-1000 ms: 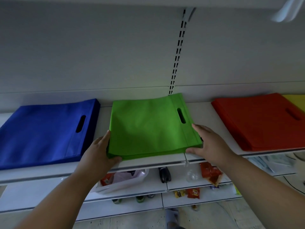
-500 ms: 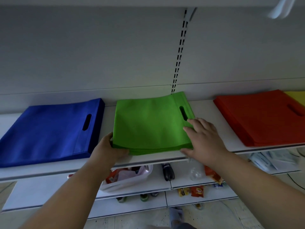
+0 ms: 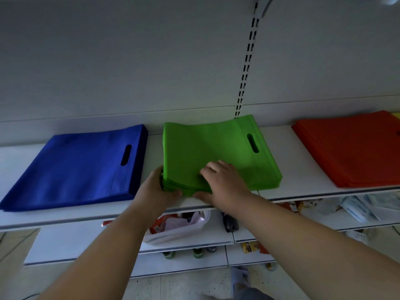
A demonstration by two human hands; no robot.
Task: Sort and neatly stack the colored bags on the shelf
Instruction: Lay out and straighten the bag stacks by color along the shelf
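The stack of flat green non-woven bags with a cut-out handle slot lies on the white shelf board, between the stack of flat blue bags and the stack of flat red bags, apart from both. The left hand grips the stack's front-left corner, its thumb curled along the front edge and its fingers against the left side; the right hand lies on top near the front edge, fingers spread and pressing, thumb at the front. The layers at that front edge look fanned out rather than flush, so the likeliest trouble is a push from one side that skews the slippery sheets further instead of squaring them. The stack also sits close to the shelf's front lip; a pull toward the person could tip the lower bags off onto the cluttered shelves below. Pressing only on the near part may buckle the top bag, which already bows at the back.
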